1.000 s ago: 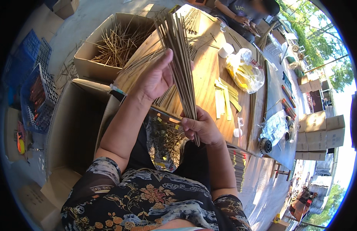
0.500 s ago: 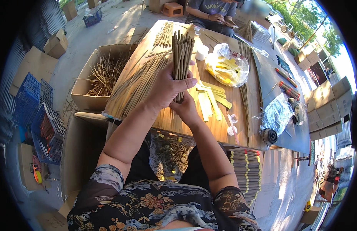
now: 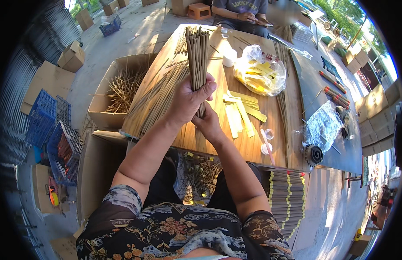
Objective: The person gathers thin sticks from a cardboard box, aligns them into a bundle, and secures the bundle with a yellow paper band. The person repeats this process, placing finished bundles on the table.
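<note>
And here we are, both hands busy over the near edge of the counter (image 3: 211,141)! The left hand (image 3: 186,99) is wrapped round a thick bundle of slim brown sticks (image 3: 197,58), thumb laid across the front, while the right hand (image 3: 209,124) grips just below, around the lower part. The bundle stands roughly upright above the counter's near left half, its upper ends fanned a little and not quite level; the lower end is lost behind the fingers, so whether it touches the wood I cannot tell.

The step in hand, I'd judge, is gathering and evening up this handful. The next move, as I read it, calls for a snug left grip with just enough give for the right hand to level the sticks, and none slipping out.

Look left: loose sticks (image 3: 164,95) lie spread along the counter, with more heaped in the cardboard box (image 3: 100,107) beside it. Just right of the hands, flat yellow strips (image 3: 243,119) lie untouched, within easy reach; farther back, a clear plastic bag (image 3: 260,71) holds more. And low on the near right, dark rods with yellow bands (image 3: 281,201) sit stacked below the counter's edge!
</note>
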`<state>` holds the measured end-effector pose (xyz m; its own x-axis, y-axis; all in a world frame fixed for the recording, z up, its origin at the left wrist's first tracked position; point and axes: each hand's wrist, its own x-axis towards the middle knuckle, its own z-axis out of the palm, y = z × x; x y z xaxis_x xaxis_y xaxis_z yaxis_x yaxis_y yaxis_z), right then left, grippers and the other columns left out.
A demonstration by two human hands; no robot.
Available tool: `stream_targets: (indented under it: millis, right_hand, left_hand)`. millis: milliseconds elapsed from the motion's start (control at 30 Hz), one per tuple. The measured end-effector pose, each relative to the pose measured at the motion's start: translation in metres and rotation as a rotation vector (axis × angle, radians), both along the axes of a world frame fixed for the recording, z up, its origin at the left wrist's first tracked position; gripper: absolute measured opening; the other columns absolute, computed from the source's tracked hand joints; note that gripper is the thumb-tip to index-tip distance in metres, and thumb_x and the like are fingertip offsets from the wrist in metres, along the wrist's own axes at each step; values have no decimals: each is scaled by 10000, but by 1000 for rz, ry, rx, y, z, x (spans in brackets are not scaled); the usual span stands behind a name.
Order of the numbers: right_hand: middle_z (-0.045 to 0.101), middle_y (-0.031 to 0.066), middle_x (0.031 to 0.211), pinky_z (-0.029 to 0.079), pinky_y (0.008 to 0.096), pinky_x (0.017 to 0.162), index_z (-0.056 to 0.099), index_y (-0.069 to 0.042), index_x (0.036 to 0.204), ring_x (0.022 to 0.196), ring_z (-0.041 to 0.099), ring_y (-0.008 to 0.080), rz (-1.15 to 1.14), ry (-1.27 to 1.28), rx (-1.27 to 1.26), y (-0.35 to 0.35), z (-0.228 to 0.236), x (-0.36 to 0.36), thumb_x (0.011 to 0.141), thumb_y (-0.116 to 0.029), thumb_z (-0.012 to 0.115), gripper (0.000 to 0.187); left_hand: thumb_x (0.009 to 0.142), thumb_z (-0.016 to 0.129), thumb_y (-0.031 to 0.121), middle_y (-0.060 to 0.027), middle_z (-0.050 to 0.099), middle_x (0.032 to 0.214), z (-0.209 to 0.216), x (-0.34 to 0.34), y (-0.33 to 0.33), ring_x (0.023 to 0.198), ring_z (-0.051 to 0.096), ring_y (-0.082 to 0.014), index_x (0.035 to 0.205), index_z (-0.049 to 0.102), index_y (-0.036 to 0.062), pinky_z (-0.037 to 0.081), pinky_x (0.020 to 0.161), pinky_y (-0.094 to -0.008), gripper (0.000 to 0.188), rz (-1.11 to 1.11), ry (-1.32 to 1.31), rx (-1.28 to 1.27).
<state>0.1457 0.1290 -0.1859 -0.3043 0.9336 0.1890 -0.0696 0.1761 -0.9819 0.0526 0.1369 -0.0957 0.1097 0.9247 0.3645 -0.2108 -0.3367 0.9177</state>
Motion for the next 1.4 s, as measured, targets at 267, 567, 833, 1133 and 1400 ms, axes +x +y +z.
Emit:
stream_targets:
  millis: [267,567,833,1133,1400]
  right_hand:
    - [458,1,615,362,230,412,453,-65,840,466,436,86,628,390,-575,-45,32,-1,830,-192,604,197]
    - [456,2,596,380,215,398,455,-54,857,446,452,82,372,-40,-505,-55,25,-16,838,-173,576,171]
    - [478,5,603,363,228,393,453,-57,768,428,437,95,457,-3,-532,-48,14,-20,840,-177,574,184]
    - [522,-36,782,396,199,663,509,-15,942,738,441,46,143,-4,-2,-28,31,-22,792,-63,640,205]
    - [576,45,1000,444,258,815,481,1,1109,950,533,117,73,9,-28,-19,13,-12,781,-2,606,350]
  left_hand:
    - [805,626,150,-19,519,676,2,-39,-9,564,497,-111,913,543,62,437,531,-231,162,-240,-442,-342]
    - [838,590,217,-5,490,626,-34,-60,-16,500,487,-99,840,508,74,418,463,-223,165,-53,-530,-416]
    - [826,609,194,11,468,570,-40,-69,-16,441,454,-95,791,520,103,392,414,-229,132,-102,-644,-409]
    - [776,675,181,5,511,593,11,-50,-32,493,504,-69,758,515,59,429,478,-203,202,-127,-233,25]
    - [760,680,133,1,529,620,-1,-30,-28,538,505,-72,754,536,36,406,497,-201,174,-65,-25,-59]
